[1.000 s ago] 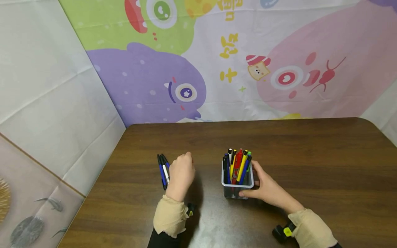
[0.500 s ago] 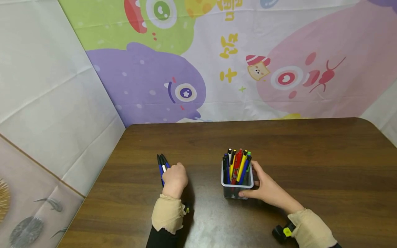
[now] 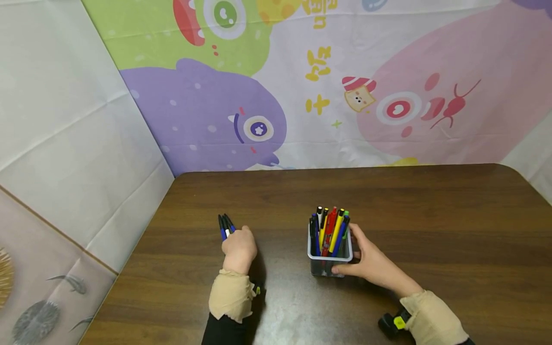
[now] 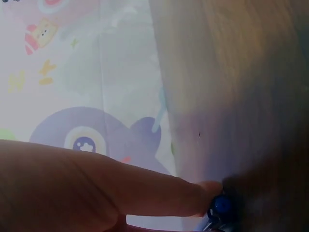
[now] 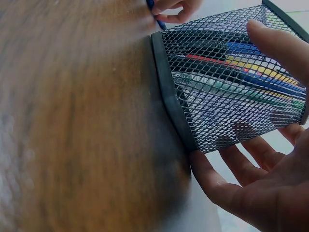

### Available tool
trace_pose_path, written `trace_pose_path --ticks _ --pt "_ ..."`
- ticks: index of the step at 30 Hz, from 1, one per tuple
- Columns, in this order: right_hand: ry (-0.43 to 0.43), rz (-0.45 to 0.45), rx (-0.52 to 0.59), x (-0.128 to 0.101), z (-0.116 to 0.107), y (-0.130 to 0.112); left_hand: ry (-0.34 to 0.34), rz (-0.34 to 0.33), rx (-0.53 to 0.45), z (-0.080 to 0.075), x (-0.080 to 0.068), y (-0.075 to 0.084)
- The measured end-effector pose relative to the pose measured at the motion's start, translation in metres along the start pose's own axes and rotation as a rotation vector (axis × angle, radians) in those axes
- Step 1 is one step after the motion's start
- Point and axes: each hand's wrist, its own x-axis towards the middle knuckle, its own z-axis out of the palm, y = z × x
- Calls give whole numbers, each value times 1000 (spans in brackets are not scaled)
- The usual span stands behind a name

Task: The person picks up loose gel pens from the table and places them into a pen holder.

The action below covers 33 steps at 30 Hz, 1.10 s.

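On the left part of the table, my left hand [image 3: 239, 248] bends over several blue and white pens with black ends [image 3: 225, 226], covering their near halves. The left wrist view shows a fingertip against the round blue end of a pen [image 4: 222, 204]; the right wrist view also has this hand pinching a blue pen [image 5: 160, 22]. My right hand [image 3: 371, 263] holds a dark mesh pen holder [image 3: 323, 267] by its right side, thumb in front and fingers behind. Upright in the holder are several pens, among them a red pen [image 3: 331, 227] and a yellow pen [image 3: 338, 230].
The brown wooden table [image 3: 422, 206] meets a printed cartoon cloth [image 3: 323, 143] along its back edge. A pale panel [image 3: 86, 120] stands at the left. Bare tabletop lies between the hands.
My left hand has moved left and toward me, onto the pens, and its fingers have closed at them. The right hand and the pen holder have stayed in place.
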Motion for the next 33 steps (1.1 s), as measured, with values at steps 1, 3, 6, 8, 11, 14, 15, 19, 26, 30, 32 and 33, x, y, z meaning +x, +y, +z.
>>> trace_pose_path --ticks 1,3,6,8,11,14,15,19,26,30,32,33 --pt "-1 2 1 0 0 0 -1 1 -3 0 0 0" --pt "-3 6 4 0 0 0 0 4 -8 1 1 -1" --pt "-5 8 9 -1 0 0 -10 5 -14 1 1 -2" --pt "-5 10 10 -1 0 0 -19 5 -18 1 1 -3" --pt "-6 13 15 -1 0 0 -37 7 -19 0 0 -4" --pt "-7 5 18 -1 0 0 -61 7 -18 -1 0 -4" --pt "-7 2 18 -1 0 0 -69 6 -16 -1 0 -4" --pt "-7 -6 17 0 1 0 -77 -2 -12 -2 -2 -4" --pt "-5 6 17 0 1 -1 31 22 -49 -12 -10 3" --pt "-5 3 13 0 0 -1 127 57 -91 -20 -15 8" --pt "-4 -2 5 0 0 -1 179 71 -113 -23 -18 11" --pt "-3 -5 1 0 0 0 210 78 -124 -24 -20 12"
